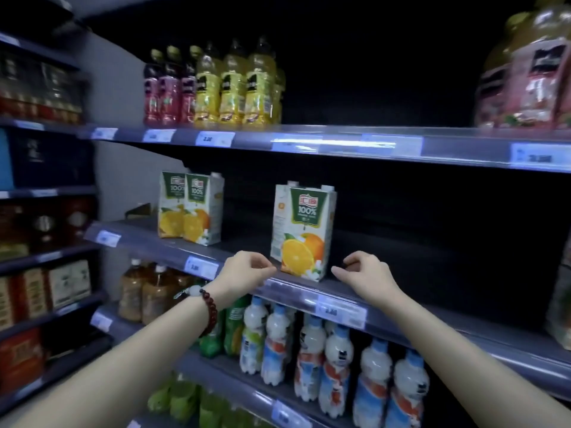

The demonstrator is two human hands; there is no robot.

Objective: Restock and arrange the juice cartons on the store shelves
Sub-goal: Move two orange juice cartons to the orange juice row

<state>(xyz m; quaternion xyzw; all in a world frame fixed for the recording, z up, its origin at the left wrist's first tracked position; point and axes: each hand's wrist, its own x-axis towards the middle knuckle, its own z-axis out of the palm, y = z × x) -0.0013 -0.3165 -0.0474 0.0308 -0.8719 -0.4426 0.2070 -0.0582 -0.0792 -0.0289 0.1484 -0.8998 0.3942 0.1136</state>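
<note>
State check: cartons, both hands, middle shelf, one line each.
Front orange juice carton: upright at shelf edge, untouched.
Two orange juice cartons at left: upright, side by side, set further back.
Left hand: empty, fingers curled, beside carton.
Right hand: empty, fingers curled, beside carton.
Grey middle shelf: mostly bare right of cartons.

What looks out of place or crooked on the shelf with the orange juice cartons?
The carton at the front stands alone, turned at an angle to the shelf edge, apart from the two cartons on the left. Nothing looks spilled or damaged.
</note>
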